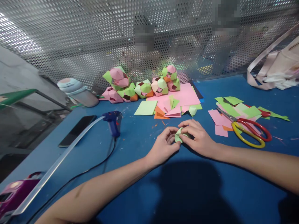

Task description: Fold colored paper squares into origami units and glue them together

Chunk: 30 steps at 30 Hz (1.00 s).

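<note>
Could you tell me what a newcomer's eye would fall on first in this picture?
Probably the left hand and right hand, pinching a small green folded paper together at the middle of the blue table. Behind them, pink-and-green paper balls line the perforated metal screen; red-and-yellow scissors lie on paper scraps at right.

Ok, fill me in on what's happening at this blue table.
A person is folding a small green paper piece, pinched between the left hand and right hand on the blue table. Finished pink-and-green paper balls sit along the mesh screen. Loose paper sheets lie ahead, scissors to the right, a glue gun to the left.
</note>
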Tool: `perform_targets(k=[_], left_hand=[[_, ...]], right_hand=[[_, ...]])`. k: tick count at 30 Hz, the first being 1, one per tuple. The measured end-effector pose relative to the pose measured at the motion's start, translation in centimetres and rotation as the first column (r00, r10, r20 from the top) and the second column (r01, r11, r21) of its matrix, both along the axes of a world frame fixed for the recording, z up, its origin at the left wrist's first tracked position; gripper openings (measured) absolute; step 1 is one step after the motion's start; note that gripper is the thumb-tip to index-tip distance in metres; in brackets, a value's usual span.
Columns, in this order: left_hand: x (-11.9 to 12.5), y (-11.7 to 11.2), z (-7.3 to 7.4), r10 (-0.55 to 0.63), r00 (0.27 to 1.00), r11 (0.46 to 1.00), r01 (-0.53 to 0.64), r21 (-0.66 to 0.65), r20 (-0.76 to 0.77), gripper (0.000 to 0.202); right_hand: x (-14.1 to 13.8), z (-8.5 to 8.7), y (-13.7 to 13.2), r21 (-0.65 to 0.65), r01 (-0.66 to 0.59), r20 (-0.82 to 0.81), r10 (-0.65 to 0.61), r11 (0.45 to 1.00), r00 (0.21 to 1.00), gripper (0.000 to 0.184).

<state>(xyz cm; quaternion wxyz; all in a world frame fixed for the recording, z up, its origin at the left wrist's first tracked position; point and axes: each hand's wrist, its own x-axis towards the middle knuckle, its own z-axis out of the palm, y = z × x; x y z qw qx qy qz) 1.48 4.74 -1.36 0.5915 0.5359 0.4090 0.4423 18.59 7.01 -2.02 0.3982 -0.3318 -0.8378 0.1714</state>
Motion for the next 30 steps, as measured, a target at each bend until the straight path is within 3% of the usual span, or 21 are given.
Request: perform_targets(k=[10,15,21,30], left_hand=[[0.10,0.52,-0.57,0.035,0.999,0.999,-0.035,0.030,0.013,0.020],[0.11,0.66,-0.42,0.088,0.993,0.996,-0.086,-0.023,0.083,0.023],[0.24,0.73,-0.26,0.128,0.990,0.991,-0.124,-0.056,0.067,0.027],[-0.09,0.83,-0.69,0.073,0.997,0.996,-0.073,-0.058,0.004,0.028]], right_hand=[[0.24,0.33,0.16,-0.067,-0.064,-0.032,0.061,0.996,0.998,0.005],[0.65,0.71,0.10,-0.136,-0.140,-0.157,0.118,0.981,0.981,0.026],[0.40,0.32,0.64,-0.351,-0.035,-0.179,-0.030,0.936,0.983,0.017],[0.21,0.18,0.65,-0.437,-0.006,-0.149,-0.066,0.900,0.987,0.016]])
